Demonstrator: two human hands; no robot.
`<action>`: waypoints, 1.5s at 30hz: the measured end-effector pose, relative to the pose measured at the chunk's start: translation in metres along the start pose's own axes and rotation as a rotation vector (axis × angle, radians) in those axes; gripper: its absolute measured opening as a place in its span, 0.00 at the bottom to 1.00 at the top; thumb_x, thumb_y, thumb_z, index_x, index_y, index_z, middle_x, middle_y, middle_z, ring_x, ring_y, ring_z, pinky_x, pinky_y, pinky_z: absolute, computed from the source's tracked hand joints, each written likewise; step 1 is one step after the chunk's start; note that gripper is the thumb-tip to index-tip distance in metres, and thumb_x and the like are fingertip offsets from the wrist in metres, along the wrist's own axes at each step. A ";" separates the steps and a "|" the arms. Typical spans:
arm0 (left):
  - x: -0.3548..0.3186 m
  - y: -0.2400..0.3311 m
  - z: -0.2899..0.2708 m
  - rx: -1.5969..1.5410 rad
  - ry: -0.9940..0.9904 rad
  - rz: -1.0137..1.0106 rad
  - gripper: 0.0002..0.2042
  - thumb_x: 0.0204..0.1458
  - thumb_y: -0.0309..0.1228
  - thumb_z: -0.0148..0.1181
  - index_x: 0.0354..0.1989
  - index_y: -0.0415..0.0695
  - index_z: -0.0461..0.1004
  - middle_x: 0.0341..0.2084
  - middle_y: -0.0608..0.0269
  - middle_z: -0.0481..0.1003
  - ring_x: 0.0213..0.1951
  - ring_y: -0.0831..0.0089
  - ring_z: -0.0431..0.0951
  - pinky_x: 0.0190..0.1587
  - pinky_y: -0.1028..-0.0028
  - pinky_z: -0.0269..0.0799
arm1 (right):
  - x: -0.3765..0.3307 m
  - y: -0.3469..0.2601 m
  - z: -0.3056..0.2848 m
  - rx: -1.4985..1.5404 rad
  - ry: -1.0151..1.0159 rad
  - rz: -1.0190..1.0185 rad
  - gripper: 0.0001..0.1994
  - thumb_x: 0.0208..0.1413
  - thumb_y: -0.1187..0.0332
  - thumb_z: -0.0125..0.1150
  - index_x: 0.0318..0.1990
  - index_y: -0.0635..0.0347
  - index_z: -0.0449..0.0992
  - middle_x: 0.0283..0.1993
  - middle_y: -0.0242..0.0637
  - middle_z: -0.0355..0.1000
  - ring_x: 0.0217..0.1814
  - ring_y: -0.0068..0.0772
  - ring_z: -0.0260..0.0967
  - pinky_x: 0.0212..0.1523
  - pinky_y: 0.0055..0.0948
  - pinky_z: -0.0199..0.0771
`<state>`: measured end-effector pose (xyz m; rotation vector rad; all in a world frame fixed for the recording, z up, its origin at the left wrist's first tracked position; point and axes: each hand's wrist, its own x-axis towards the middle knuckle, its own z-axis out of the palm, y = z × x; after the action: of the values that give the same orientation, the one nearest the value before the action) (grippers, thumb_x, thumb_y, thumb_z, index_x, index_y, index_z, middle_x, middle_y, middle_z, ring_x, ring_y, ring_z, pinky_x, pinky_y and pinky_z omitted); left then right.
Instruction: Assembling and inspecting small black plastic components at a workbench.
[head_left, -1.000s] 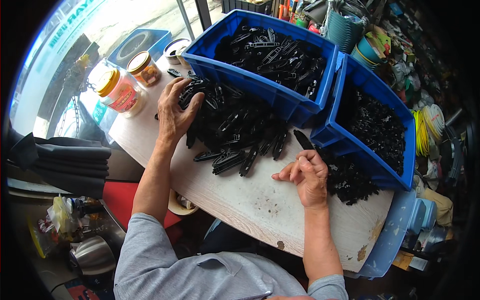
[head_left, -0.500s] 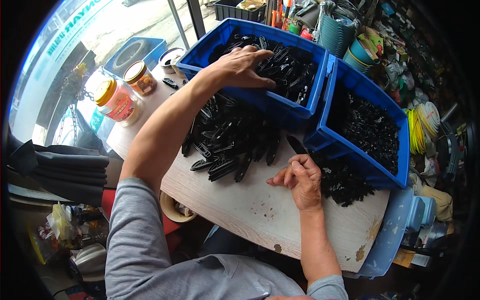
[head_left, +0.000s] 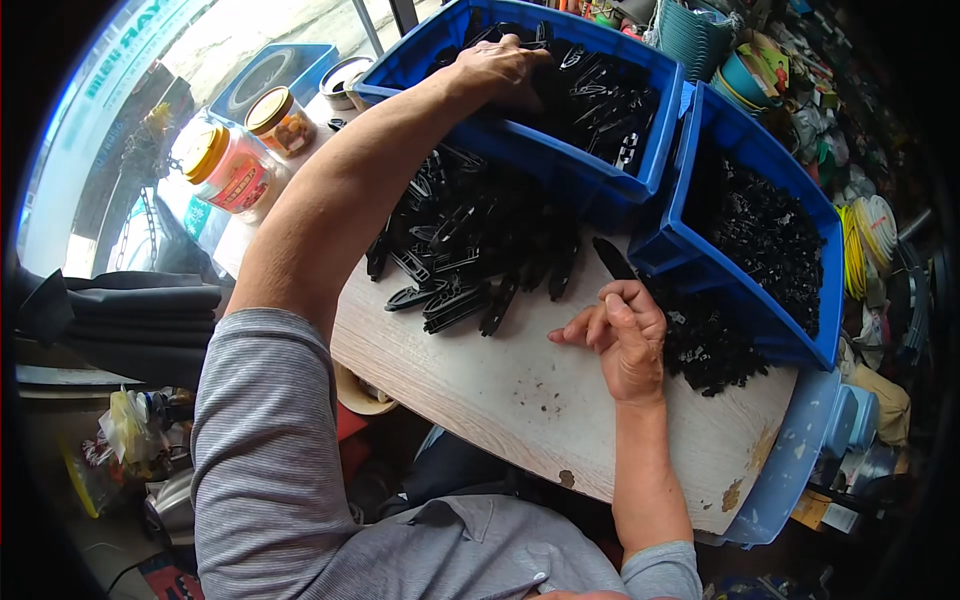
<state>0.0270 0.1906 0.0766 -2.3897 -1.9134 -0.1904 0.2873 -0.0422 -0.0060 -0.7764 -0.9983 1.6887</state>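
Note:
My left hand (head_left: 500, 65) reaches far forward into a blue bin (head_left: 560, 170) full of long black plastic pieces. It lies palm down on them, and what its fingers hold is hidden. My right hand (head_left: 625, 335) rests on the wooden table (head_left: 500, 390) with its fingers closed on a flat black plastic strip (head_left: 612, 258) that sticks out toward the bins. A heap of black clip-like pieces (head_left: 470, 240) lies on the table between my arms. Right of my right hand, small black parts (head_left: 710, 345) spill beside a second blue bin (head_left: 700, 260).
Two jars with yellow lids (head_left: 230, 170) and a roll of tape (head_left: 345, 75) stand at the table's far left, by a blue tray (head_left: 270, 75). Stacked green baskets (head_left: 690, 35) are behind the bins. Folded black cloth (head_left: 140, 315) lies left of the table.
My left hand has left the heap of black pieces on the table and reached forward into the far blue bin. My right hand has stayed in place with the strip.

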 end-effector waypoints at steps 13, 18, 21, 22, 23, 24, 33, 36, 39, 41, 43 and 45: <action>-0.006 -0.010 -0.006 -0.129 0.243 0.077 0.30 0.42 0.45 0.69 0.57 0.53 0.74 0.44 0.48 0.77 0.53 0.52 0.77 0.53 0.57 0.75 | 0.000 -0.002 0.001 0.034 0.009 0.003 0.09 0.64 0.65 0.55 0.43 0.61 0.70 0.19 0.34 0.68 0.27 0.33 0.75 0.37 0.53 0.85; -0.011 -0.016 -0.015 -0.278 0.317 0.085 0.29 0.42 0.45 0.70 0.55 0.50 0.75 0.43 0.47 0.76 0.49 0.50 0.78 0.52 0.57 0.75 | 0.000 0.000 0.001 0.022 0.005 -0.014 0.08 0.64 0.66 0.55 0.43 0.61 0.71 0.19 0.33 0.69 0.27 0.33 0.76 0.37 0.52 0.85; -0.020 -0.011 -0.027 -0.357 0.433 0.058 0.29 0.42 0.46 0.70 0.54 0.46 0.75 0.42 0.47 0.76 0.48 0.50 0.78 0.51 0.57 0.75 | 0.000 0.001 0.000 0.017 0.004 -0.014 0.08 0.63 0.66 0.55 0.43 0.60 0.72 0.19 0.32 0.69 0.27 0.33 0.76 0.36 0.52 0.85; -0.022 -0.012 -0.031 -0.394 0.507 0.043 0.29 0.42 0.45 0.70 0.54 0.45 0.75 0.42 0.47 0.76 0.47 0.50 0.78 0.51 0.58 0.75 | -0.001 0.000 0.001 0.018 0.003 -0.014 0.08 0.63 0.66 0.55 0.43 0.60 0.72 0.19 0.32 0.69 0.27 0.33 0.76 0.36 0.52 0.85; -0.026 -0.015 -0.037 -0.402 0.536 0.059 0.30 0.42 0.45 0.70 0.54 0.45 0.75 0.41 0.47 0.76 0.46 0.53 0.79 0.51 0.60 0.75 | -0.001 -0.001 0.002 0.018 0.001 -0.013 0.07 0.63 0.66 0.55 0.43 0.60 0.72 0.19 0.32 0.68 0.27 0.33 0.76 0.36 0.52 0.85; -0.030 -0.013 -0.042 -0.405 0.537 0.063 0.30 0.42 0.45 0.70 0.54 0.45 0.75 0.41 0.47 0.76 0.46 0.53 0.79 0.51 0.60 0.75 | -0.001 -0.001 0.001 0.016 0.005 -0.016 0.07 0.63 0.66 0.55 0.43 0.60 0.72 0.19 0.32 0.68 0.27 0.33 0.76 0.36 0.52 0.85; -0.137 0.012 -0.039 -0.790 0.775 -0.015 0.27 0.45 0.34 0.72 0.55 0.40 0.72 0.45 0.52 0.73 0.46 0.64 0.78 0.50 0.68 0.75 | -0.002 -0.002 0.001 0.010 0.032 0.022 0.08 0.63 0.66 0.55 0.43 0.60 0.72 0.19 0.33 0.68 0.27 0.32 0.76 0.37 0.52 0.86; -0.177 0.017 -0.026 -0.636 0.849 0.027 0.27 0.44 0.31 0.72 0.56 0.42 0.71 0.49 0.50 0.72 0.47 0.59 0.77 0.51 0.66 0.75 | -0.001 -0.002 0.002 0.030 0.020 0.036 0.08 0.63 0.65 0.55 0.43 0.60 0.72 0.19 0.33 0.68 0.28 0.32 0.75 0.38 0.52 0.86; -0.201 0.030 -0.008 -0.499 0.852 0.005 0.28 0.43 0.29 0.72 0.56 0.45 0.72 0.52 0.48 0.70 0.50 0.52 0.76 0.52 0.63 0.75 | 0.000 -0.001 0.000 0.006 0.009 0.028 0.08 0.63 0.65 0.55 0.43 0.60 0.71 0.20 0.33 0.68 0.28 0.32 0.75 0.38 0.52 0.85; -0.207 0.030 0.007 -0.443 0.718 -0.057 0.30 0.42 0.30 0.73 0.57 0.50 0.72 0.56 0.45 0.68 0.57 0.46 0.71 0.58 0.56 0.71 | 0.001 0.001 -0.001 0.020 -0.014 0.012 0.09 0.64 0.65 0.54 0.43 0.61 0.71 0.20 0.33 0.68 0.28 0.33 0.75 0.38 0.52 0.85; -0.207 0.032 0.017 -0.366 0.669 -0.056 0.30 0.41 0.32 0.74 0.57 0.51 0.72 0.57 0.45 0.67 0.59 0.46 0.68 0.60 0.55 0.68 | 0.001 0.002 -0.001 0.022 -0.011 0.012 0.09 0.64 0.65 0.54 0.44 0.61 0.71 0.20 0.33 0.68 0.28 0.33 0.75 0.38 0.52 0.85; -0.205 0.034 0.024 -0.304 0.594 -0.045 0.32 0.41 0.40 0.75 0.58 0.53 0.73 0.62 0.45 0.64 0.65 0.45 0.62 0.64 0.52 0.60 | 0.001 0.002 0.000 0.030 -0.016 -0.004 0.09 0.65 0.65 0.54 0.44 0.61 0.70 0.20 0.33 0.68 0.28 0.33 0.75 0.38 0.51 0.85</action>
<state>0.0172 -0.0114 0.0241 -2.0971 -1.7326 -1.1216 0.2859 -0.0419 -0.0075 -0.7423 -0.9825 1.7048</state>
